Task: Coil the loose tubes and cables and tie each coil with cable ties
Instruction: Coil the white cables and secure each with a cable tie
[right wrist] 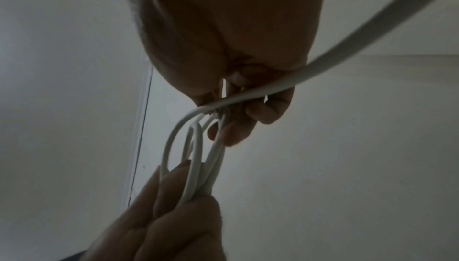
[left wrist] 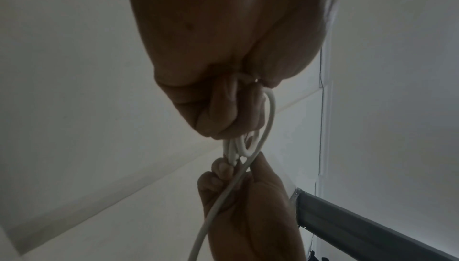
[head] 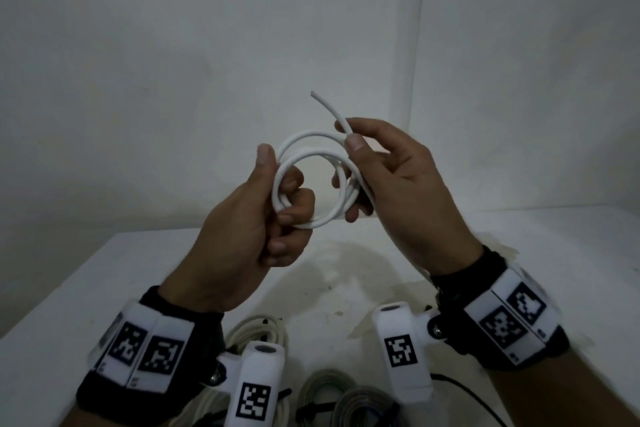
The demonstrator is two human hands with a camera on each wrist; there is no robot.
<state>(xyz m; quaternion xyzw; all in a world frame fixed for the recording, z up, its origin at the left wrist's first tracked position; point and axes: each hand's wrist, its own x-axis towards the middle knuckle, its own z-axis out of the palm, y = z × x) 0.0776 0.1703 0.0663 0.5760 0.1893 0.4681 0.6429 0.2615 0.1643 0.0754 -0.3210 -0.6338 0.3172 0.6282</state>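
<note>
L grip [head: 263,204] & R grip [head: 391,177] raised, fingers curled, pinching.

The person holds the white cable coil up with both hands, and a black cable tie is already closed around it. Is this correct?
Not quite. Both the left hand and right hand grip the white cable coil, but no tie is on it; the head view shows bare loops and a free end.

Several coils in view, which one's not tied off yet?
The thin white cable coil held up between the left hand and right hand; its end sticks up free. Coils on the white table show dark ties.
</note>
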